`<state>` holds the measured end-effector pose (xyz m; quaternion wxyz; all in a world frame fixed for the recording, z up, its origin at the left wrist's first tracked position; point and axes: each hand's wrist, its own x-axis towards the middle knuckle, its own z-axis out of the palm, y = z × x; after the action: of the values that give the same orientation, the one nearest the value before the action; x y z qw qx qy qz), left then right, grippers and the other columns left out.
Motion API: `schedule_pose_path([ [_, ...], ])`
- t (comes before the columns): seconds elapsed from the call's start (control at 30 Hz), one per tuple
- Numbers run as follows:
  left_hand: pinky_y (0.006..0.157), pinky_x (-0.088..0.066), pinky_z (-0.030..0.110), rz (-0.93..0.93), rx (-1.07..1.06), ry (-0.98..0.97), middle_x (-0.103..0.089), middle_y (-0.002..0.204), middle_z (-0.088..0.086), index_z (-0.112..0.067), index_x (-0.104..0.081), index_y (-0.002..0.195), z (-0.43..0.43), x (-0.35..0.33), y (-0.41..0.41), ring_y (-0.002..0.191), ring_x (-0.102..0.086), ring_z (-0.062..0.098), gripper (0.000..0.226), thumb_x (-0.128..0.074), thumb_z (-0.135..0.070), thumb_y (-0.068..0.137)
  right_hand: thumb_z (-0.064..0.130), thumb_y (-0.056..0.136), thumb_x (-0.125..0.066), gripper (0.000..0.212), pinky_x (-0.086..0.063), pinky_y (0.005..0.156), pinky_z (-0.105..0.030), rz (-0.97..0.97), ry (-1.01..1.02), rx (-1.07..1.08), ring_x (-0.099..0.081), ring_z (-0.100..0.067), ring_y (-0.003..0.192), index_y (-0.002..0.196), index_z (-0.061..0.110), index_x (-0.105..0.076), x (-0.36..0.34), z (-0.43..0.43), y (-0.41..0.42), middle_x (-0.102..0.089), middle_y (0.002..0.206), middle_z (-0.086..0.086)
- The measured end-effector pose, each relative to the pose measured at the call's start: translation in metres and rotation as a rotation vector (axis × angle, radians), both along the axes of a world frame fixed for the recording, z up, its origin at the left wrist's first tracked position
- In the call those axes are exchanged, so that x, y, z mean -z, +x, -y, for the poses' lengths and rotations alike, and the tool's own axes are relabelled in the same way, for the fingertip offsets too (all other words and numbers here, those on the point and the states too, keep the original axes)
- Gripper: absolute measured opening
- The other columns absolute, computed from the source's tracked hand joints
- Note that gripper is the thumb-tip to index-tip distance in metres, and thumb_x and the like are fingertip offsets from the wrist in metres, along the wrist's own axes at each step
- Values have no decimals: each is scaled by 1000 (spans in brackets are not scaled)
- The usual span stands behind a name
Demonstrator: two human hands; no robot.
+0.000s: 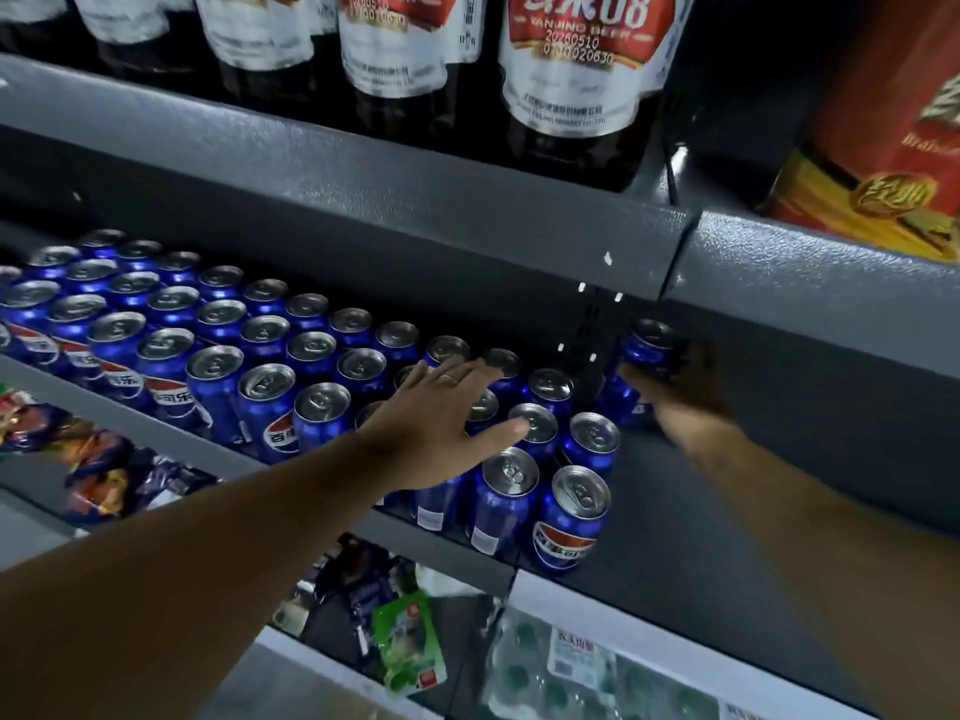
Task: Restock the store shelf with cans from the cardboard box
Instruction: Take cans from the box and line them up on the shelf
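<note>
Several blue Pepsi cans (218,324) stand in rows on the grey middle shelf (447,545). My left hand (441,413) lies flat with spread fingers on the tops of cans near the row's right end. Further right, deep under the upper shelf, my right hand (680,387) grips a blue can (649,345), held above another blue can (621,400) standing on the shelf. Two front cans (571,517) stand at the shelf's edge. No cardboard box is in view.
Above, the upper shelf (415,210) carries dark beer bottles (576,70) and a red carton (893,127). A perforated upright (592,330) divides the shelf bays. Bare shelf floor (727,511) lies right of the cans. Below, snack packets (104,470) and a green pouch (408,641).
</note>
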<state>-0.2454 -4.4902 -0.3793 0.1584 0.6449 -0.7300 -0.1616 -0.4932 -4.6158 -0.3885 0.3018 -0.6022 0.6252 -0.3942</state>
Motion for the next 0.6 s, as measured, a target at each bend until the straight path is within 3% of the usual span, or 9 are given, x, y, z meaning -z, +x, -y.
schedule_pose_path([
  [0.07,120,-12,42,19,-13,-7,-18,165,-3,-28,-19,158,-2,4,-4,151,-9,19,79,-40,-68,93,26,79,-82,63,-52,66,-22,-12,63,-29,-66,-19,90,130,9,-50,6,5,2,-66,116,-7],
  [0.13,120,-14,42,39,-19,-25,-19,165,-2,-28,-19,158,-2,7,-6,151,-10,17,79,-40,-68,93,32,75,-83,60,-45,50,-15,-56,118,-40,-66,-13,73,123,11,-55,15,9,6,-70,104,-7],
  [0.23,120,-13,42,46,-29,-37,-20,164,-2,-27,-20,158,-1,11,-6,151,-11,18,79,-40,-68,93,46,56,-81,67,-54,63,-29,-105,188,-60,-70,-19,76,113,15,-62,28,13,14,-72,96,-7],
  [0.3,120,-12,42,52,-36,-51,-21,164,-3,-27,-21,157,0,13,-7,151,-10,18,78,-39,-68,93,39,62,-81,65,-53,71,-33,-115,271,-57,-67,-20,85,118,14,-60,30,10,19,-68,103,-7],
  [0.43,120,-13,42,48,-52,-61,-21,164,-4,-27,-21,157,1,18,-7,151,-8,18,78,-38,-69,93,34,76,-77,53,-43,59,-28,-125,355,-56,-61,-17,78,119,9,-60,35,12,21,-67,101,-9],
  [0.5,118,-17,41,59,-53,-70,-21,164,-4,-27,-21,157,1,22,-7,151,-9,19,79,-38,-70,93,29,81,-74,41,-47,61,-31,-122,336,-90,-63,-22,78,114,8,-63,35,14,22,-68,98,-12],
  [0.6,117,-19,41,71,-50,-69,-22,164,-4,-27,-21,157,1,27,-6,151,-9,18,79,-38,-70,93,27,87,-69,18,-54,83,-46,-131,352,-137,-67,-36,95,93,10,-66,33,12,24,-70,102,-20],
])
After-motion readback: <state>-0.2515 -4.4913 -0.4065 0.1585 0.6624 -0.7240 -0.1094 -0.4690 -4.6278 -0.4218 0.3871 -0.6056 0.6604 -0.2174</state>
